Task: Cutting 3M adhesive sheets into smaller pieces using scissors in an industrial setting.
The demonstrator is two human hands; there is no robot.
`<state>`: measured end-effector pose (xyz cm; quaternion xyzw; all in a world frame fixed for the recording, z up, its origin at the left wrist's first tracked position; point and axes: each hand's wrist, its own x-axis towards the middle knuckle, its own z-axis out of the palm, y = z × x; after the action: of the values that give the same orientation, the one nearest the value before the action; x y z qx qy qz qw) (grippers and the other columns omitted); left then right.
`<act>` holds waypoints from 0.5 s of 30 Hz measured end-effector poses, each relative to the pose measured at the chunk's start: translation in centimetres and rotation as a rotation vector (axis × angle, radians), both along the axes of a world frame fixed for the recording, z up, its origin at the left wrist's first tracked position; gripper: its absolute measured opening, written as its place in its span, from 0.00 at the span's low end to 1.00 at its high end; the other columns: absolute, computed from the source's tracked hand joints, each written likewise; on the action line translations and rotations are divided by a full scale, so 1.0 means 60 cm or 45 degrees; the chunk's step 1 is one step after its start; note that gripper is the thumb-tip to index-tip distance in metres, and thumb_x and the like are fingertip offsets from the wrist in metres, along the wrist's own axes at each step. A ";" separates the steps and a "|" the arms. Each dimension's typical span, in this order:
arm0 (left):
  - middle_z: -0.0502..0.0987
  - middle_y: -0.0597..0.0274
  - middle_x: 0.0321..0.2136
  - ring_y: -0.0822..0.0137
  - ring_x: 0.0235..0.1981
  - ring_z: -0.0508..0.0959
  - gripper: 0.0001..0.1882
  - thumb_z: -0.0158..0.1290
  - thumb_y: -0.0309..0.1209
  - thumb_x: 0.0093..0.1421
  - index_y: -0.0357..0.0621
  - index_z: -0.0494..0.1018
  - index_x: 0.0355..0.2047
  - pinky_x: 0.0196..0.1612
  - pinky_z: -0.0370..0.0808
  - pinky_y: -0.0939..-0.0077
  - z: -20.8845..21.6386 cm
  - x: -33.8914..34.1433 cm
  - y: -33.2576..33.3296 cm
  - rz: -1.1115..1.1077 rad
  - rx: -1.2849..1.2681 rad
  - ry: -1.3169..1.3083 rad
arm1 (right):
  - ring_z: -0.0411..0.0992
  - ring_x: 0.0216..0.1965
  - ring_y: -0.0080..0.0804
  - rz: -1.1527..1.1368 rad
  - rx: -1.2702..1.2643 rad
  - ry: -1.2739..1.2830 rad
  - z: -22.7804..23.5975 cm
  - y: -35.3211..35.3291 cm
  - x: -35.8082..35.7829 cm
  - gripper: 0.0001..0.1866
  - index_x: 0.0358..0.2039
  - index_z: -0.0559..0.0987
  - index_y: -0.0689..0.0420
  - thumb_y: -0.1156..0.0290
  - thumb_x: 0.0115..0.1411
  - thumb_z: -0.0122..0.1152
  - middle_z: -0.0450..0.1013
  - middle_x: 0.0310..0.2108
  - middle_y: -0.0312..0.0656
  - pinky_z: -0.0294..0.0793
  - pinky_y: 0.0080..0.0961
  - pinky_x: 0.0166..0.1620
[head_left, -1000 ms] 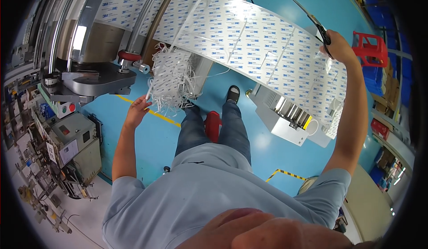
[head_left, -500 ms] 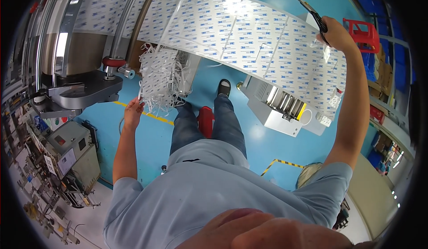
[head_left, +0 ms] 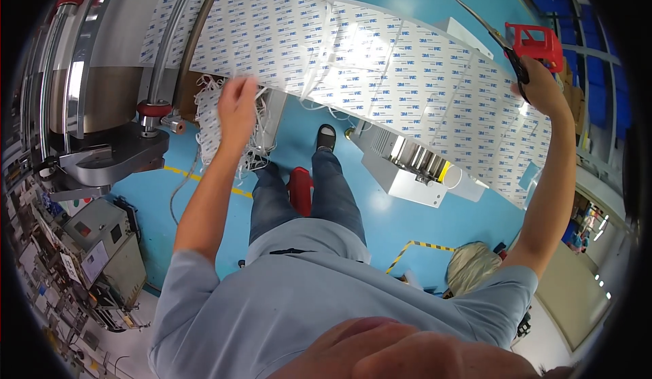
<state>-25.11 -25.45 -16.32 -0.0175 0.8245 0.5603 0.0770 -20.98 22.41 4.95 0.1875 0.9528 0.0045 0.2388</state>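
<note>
At far left stands a grey machine (head_left: 109,158) with a red-capped roller. The left hand (head_left: 238,104) is closed on the lower edge of a long white printed sheet (head_left: 380,73), beside a tangle of white cut strips (head_left: 221,128). The sheet's long axis runs from upper left down to the right, above the blue floor (head_left: 380,223). The right hand (head_left: 543,90) grips scissors (head_left: 499,36) at the sheet's right end, blades pointing up-left.
</note>
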 end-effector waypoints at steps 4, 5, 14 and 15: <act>0.76 0.56 0.32 0.67 0.34 0.75 0.17 0.54 0.39 0.56 0.36 0.74 0.36 0.39 0.70 0.75 0.019 -0.148 0.166 -0.052 0.080 -0.002 | 0.71 0.29 0.38 -0.031 -0.015 0.015 0.009 -0.029 -0.010 0.19 0.38 0.73 0.63 0.77 0.44 0.69 0.73 0.27 0.46 0.69 0.31 0.35; 0.76 0.56 0.32 0.66 0.34 0.76 0.19 0.54 0.41 0.56 0.35 0.74 0.37 0.38 0.71 0.75 0.024 -0.172 0.191 -0.096 0.038 -0.123 | 0.71 0.28 0.38 -0.024 -0.018 0.002 0.011 -0.032 -0.012 0.18 0.36 0.73 0.62 0.77 0.44 0.68 0.72 0.26 0.46 0.69 0.31 0.34; 0.75 0.61 0.30 0.73 0.31 0.75 0.15 0.54 0.25 0.56 0.35 0.71 0.44 0.33 0.74 0.82 -0.008 -0.224 0.253 -0.173 0.615 -0.690 | 0.70 0.27 0.36 -0.038 -0.039 0.069 0.002 -0.004 0.004 0.14 0.33 0.73 0.62 0.76 0.45 0.68 0.71 0.25 0.46 0.68 0.30 0.33; 0.75 0.61 0.30 0.73 0.31 0.75 0.15 0.54 0.25 0.56 0.35 0.71 0.44 0.33 0.74 0.82 -0.015 -0.227 0.248 -0.176 0.611 -0.688 | 0.70 0.27 0.36 -0.041 -0.043 0.072 0.001 -0.003 0.004 0.14 0.33 0.73 0.62 0.76 0.45 0.68 0.71 0.25 0.46 0.68 0.30 0.33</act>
<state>-38.76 -10.60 -17.21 -0.0906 0.6188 0.7064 0.3314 -20.74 22.23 5.00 0.1987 0.9560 -0.0205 0.2151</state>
